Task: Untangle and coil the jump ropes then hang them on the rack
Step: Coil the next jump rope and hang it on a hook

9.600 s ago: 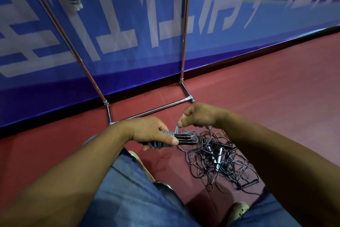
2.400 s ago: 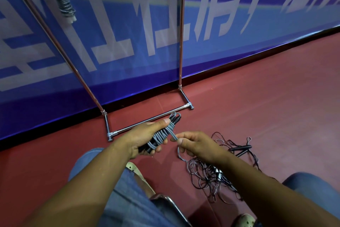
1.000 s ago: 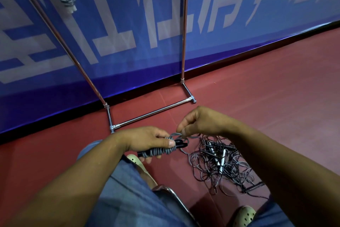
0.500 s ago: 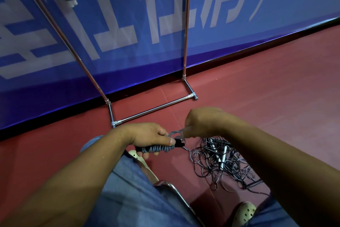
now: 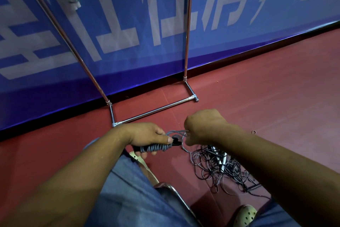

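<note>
The left hand [image 5: 147,134] has lowered the wrapped jump rope [image 5: 156,147] from its upward tilt toward the rack's base bar [image 5: 156,110] to about level; the right hand [image 5: 204,127] has risen from near the tangled pile [image 5: 220,168] and closed in, pinching the grey cord [image 5: 176,132] at the bundle's black end.

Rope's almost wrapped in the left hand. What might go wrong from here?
1. The loose cord pinched by the right hand appears to trail down into the tangled pile. Pulling it tight may snag or drag other ropes.
2. Only the left hand grips the wrapped bundle. If the end isn't tucked in, turns may slip off on the way to the rack.
</note>
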### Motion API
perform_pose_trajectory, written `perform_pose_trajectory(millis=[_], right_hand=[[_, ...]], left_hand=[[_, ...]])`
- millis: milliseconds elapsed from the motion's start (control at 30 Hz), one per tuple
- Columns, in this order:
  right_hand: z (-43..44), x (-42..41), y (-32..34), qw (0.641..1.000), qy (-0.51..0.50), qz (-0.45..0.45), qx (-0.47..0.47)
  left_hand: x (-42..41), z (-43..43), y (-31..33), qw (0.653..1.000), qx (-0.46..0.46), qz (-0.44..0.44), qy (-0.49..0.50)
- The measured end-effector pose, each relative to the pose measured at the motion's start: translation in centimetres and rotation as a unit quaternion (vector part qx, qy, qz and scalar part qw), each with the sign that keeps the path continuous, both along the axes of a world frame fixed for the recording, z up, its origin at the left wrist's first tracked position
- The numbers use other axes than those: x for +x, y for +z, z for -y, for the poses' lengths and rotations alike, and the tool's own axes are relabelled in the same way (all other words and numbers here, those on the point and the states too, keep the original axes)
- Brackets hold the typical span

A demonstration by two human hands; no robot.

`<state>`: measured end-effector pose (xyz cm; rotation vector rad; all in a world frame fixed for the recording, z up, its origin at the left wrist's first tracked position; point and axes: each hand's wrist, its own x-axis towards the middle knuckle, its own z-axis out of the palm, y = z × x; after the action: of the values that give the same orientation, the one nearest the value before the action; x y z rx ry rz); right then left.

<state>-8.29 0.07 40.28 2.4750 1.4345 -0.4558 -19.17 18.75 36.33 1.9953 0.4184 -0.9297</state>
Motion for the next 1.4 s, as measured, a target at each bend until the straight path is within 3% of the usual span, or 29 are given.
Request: perform_pose_trajectory(millis=[267, 433, 500, 600, 767, 1167, 1300, 1400], right_hand=[[0.0, -0.7, -1.0, 0.998, -0.006, 0.035, 0.046], [-0.4, -0.5, -1.1, 0.989, -0.094, -0.060, 0.100], [-0.6, 0.0, -1.0, 0.972, -0.136, -0.135, 0.139], [-0.6, 0.5, -1.6, 0.918, -0.202, -0.266, 0.213], [-0.7, 0.4, -3.2, 0.857, -0.250, -0.354, 0.278], [0.1, 1.4, -3.7, 0.846, -0.237, -0.405, 0.253], [0.1, 1.4, -4.2, 0.866, -0.230, -0.375, 0.237], [-0.2, 1.0, -4.4, 0.835, -0.233, -0.407, 0.287]], left_hand=[[-0.2, 0.3, 0.5, 1.000, -0.014, -0.005, 0.010], [-0.2, 0.4, 0.6, 1.000, -0.013, -0.015, -0.009], [-0.1, 0.6, 0.6, 1.000, -0.015, -0.014, -0.015], [0.1, 0.7, 0.7, 1.000, -0.013, -0.008, -0.013], [0.0, 0.6, 0.9, 1.000, -0.028, 0.008, -0.001], [-0.3, 0.0, 1.2, 0.998, -0.056, 0.033, 0.016], [-0.4, 0.2, 1.3, 0.997, -0.054, 0.036, 0.027], [-0.4, 0.1, 1.6, 0.997, -0.060, 0.046, 0.032]])
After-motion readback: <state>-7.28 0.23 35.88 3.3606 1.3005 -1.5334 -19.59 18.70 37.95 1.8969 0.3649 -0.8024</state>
